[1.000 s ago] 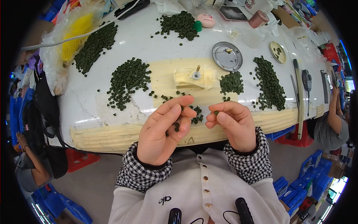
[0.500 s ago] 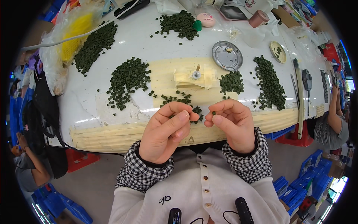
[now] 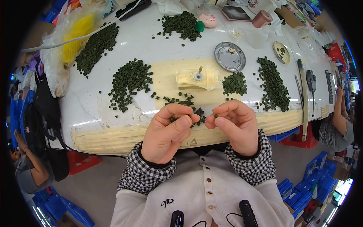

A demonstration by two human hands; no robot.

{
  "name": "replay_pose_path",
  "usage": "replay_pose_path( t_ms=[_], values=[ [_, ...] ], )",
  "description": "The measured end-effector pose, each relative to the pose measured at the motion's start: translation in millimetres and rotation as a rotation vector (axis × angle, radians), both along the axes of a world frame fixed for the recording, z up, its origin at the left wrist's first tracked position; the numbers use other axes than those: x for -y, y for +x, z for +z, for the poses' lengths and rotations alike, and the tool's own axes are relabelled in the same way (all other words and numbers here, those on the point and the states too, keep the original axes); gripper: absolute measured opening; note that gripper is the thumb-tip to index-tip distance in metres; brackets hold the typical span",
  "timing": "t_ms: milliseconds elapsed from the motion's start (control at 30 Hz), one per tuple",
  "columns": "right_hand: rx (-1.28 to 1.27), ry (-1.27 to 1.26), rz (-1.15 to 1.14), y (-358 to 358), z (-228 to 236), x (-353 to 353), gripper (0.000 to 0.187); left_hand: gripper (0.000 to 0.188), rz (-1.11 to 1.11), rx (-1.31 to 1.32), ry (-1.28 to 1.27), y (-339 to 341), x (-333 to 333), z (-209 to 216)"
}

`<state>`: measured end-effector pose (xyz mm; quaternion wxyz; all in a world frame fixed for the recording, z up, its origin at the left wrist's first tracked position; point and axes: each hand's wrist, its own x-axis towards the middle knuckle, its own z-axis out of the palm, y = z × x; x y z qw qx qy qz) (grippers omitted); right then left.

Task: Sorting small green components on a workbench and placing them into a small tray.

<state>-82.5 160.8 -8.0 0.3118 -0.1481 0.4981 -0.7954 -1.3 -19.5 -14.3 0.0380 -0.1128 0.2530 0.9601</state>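
Observation:
My right hand (image 3: 239,126) pinches a small dark green piece (image 3: 216,115) between thumb and forefinger. Facing it, my left hand (image 3: 166,132) has thumb and forefinger pressed close together; anything between them is too small or hidden to make out. The two hands are a short gap apart above the table's front edge. Just beyond and partly behind the left fingers lies a loose scatter of similar green pieces (image 3: 185,100). Farther back stands a small tape-covered block (image 3: 185,79) with a short upright pin (image 3: 200,70) in a white ring.
Green piles lie left (image 3: 130,81), far left (image 3: 96,49), at the back (image 3: 181,25), right of the block (image 3: 235,83) and right (image 3: 273,85). A round metal lid (image 3: 228,62), a cream dish (image 3: 281,56), long tools (image 3: 300,72) and a plastic bag (image 3: 53,56) also lie there. Other people's arms show at both sides.
The left thumb and forefinger have drawn closer together. In the right hand, the green piece now shows slightly higher at the fingertips. The table's contents stay put.

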Motion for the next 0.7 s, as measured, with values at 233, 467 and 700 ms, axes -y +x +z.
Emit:
replay_pose_path(
  t_ms=[233, 467, 700],
  values=[
    [-0.118, 0.092, -0.029, 4, 10, 3, 0.020, 0.021, -0.046, -0.064, -0.068, 3, 5, -9],
    [-0.159, 0.139, -0.048, 5, 14, 7, 0.018, 0.023, 0.006, 0.084, -0.020, -2, 3, 7],
    [-0.247, 0.141, -0.063, 4, 14, 8, 0.019, 0.020, -0.022, 0.059, -0.063, -3, 3, 7]
  ],
)
